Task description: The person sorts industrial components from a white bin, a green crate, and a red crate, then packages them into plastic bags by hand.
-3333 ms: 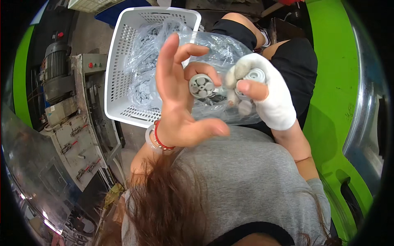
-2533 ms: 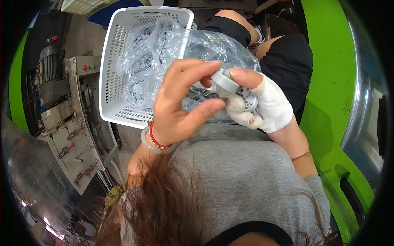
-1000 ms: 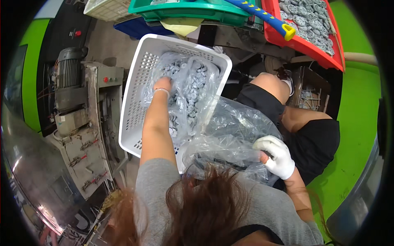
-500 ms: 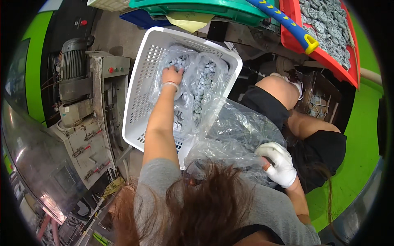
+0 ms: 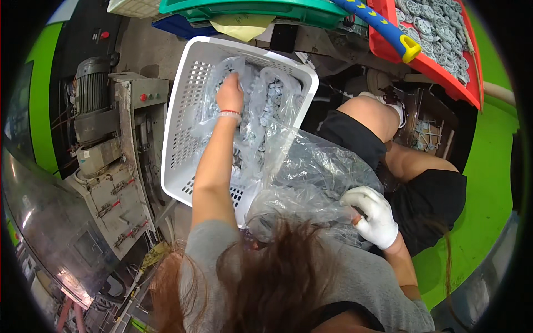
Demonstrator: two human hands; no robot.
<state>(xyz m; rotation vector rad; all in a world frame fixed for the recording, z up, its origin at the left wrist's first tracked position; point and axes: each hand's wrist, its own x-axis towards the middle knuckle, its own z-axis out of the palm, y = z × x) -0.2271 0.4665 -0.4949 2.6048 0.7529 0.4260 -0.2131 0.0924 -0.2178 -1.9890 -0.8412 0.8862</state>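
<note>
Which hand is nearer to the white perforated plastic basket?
Left. The left hand reaches inside the white perforated plastic basket; the gloved right hand is apart, on the clear plastic bag.

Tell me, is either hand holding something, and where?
The gloved right hand grips the clear plastic bag at its near edge. The left hand reaches among grey parts; its hold cannot be told.

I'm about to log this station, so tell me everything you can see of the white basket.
The white basket is a rectangular plastic crate with perforated walls and a solid rim, seen tilted from above beside a grey machine. A clear plastic bag of small grey round parts lines it. The bare left hand reaches down into those parts.
</note>
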